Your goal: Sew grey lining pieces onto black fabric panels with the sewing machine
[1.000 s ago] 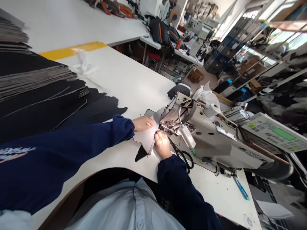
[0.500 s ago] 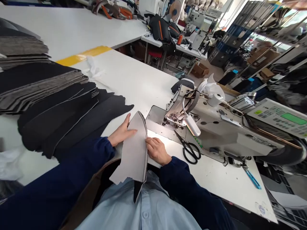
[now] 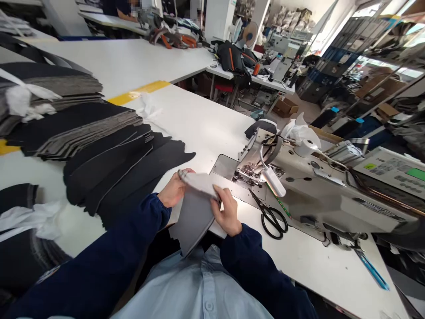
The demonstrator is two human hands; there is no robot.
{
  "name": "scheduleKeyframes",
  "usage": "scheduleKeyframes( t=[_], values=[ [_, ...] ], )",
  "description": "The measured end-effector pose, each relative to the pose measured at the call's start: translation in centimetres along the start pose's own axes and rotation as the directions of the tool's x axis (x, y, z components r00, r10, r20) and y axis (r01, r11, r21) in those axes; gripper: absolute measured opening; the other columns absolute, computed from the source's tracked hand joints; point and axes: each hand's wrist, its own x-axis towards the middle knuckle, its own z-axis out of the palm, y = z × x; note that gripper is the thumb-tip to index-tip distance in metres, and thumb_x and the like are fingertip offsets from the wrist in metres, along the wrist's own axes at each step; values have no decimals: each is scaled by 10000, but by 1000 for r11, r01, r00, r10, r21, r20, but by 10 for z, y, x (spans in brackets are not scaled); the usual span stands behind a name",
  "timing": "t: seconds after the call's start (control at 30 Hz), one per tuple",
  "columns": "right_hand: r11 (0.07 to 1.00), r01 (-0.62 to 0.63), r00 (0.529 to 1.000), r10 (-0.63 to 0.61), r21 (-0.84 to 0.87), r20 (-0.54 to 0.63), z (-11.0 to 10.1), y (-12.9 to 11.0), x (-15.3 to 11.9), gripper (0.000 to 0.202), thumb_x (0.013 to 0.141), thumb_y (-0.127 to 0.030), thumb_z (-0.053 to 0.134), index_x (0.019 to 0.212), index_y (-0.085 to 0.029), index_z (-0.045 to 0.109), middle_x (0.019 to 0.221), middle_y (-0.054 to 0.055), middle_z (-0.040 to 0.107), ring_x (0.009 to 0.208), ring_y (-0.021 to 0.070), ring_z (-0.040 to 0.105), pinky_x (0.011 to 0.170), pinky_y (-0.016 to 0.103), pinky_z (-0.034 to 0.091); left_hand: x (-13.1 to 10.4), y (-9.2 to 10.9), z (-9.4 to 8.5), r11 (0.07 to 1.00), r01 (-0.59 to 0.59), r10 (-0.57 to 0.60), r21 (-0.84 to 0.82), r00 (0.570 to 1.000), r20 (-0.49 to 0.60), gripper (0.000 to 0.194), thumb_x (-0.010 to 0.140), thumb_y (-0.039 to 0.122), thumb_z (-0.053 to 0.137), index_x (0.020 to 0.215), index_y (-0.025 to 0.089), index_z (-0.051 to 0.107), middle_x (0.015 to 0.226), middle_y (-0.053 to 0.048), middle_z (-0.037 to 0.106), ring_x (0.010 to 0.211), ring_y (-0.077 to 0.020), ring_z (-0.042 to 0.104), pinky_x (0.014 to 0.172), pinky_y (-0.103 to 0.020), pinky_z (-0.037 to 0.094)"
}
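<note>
A grey fabric piece point(image 3: 194, 217) hangs between my two hands over the table's front edge, its top part folded over. My left hand point(image 3: 173, 189) grips its upper left side, fingers partly behind the fabric. My right hand point(image 3: 226, 209) pinches the upper right edge between thumb and fingers. Just beyond the piece stands the sewing machine point(image 3: 318, 186), with its metal plate point(image 3: 225, 167) nearest the fabric. Black scissors point(image 3: 272, 220) lie to the right of my right hand, in front of the machine.
Stacks of dark fabric pieces point(image 3: 83, 124) cover the left side of the white table point(image 3: 202, 115). A blue cutter point(image 3: 373, 270) lies at the right. White ties point(image 3: 29, 97) bind some stacks. A person's arm point(image 3: 125, 17) shows far back.
The top of the fabric piece has been folded over, and my right hand has risen along its edge. The view has shifted, showing more of the left stacks and the background.
</note>
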Motion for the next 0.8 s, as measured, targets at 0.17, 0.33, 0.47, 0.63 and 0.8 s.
scheduleKeyframes(
  t=[0.17,0.33,0.47,0.63,0.8],
  values=[
    [879,467,872,-476,-98,-114,-16,-29,7,488,850,-109,520,1321,-234,505,701,-5,497,574,136,460,524,255,404,-11,13,-4,990,-37,54,-139,991,121,411,498,386,753,488,178,399,528,7,478,551,-127,444,544,-274,360],
    [884,467,882,-462,36,-97,-21,-36,6,446,895,-206,504,1340,-213,467,757,24,531,635,159,517,553,283,452,-17,16,-6,990,-46,60,-132,993,101,446,488,407,778,481,176,397,502,17,441,533,-117,419,533,-269,355],
    [920,357,932,-340,158,-127,-21,-37,-1,432,942,-234,393,1369,-171,423,869,74,544,723,187,550,585,315,480,-17,15,-10,988,-28,46,-155,993,111,423,542,395,770,513,175,411,526,28,427,538,-108,416,532,-256,355],
    [941,-16,1000,14,338,10,-27,-40,0,388,958,-336,422,1316,-189,447,1084,127,532,915,216,559,670,339,512,-14,10,-12,975,-13,53,-220,983,178,383,603,344,762,538,165,431,529,38,421,533,-94,435,524,-236,364],
    [705,-383,910,175,597,376,-35,-37,6,276,889,-463,585,825,-194,580,722,-14,530,629,119,478,576,238,434,-13,8,-9,971,-3,36,-237,990,134,240,561,232,751,592,144,530,576,34,524,528,-84,484,512,-205,370]
  ],
)
